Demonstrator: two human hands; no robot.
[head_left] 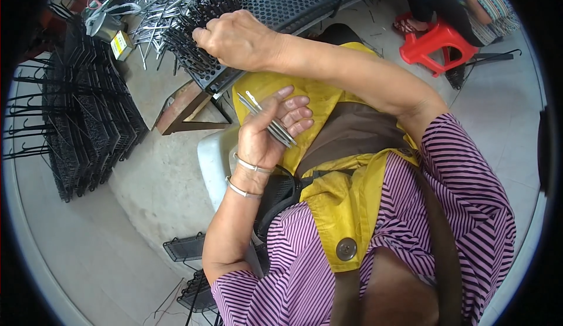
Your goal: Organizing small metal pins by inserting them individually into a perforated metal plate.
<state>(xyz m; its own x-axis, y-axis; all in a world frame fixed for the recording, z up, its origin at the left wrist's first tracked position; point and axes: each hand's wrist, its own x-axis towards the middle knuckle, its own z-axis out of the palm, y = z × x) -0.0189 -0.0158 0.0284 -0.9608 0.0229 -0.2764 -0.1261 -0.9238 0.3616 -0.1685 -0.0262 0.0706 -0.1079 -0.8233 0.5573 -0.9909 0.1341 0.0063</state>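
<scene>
Several short silver metal rods (280,133) lie across my left hand (263,127). Its thumb pins them against the palm, and the other fingers curl up loosely beside them. Farther out, my right hand (237,39) is closed, back of the hand upward, over the near edge of a bundle of dark thin metal pieces (186,39). Whatever its fingers pinch is hidden beneath them. That bundle rests on a black perforated metal rack (281,3). Beyond the bundle spreads a big heap of loose silver rods (158,9).
Stacked black racks with hooks (82,109) stand at the left. A small yellow-and-white box (121,45) and a metal can (104,26) sit by the heap. Under the rack is a wooden support (185,107). A person sits near a red plastic stool (437,49) at the upper right.
</scene>
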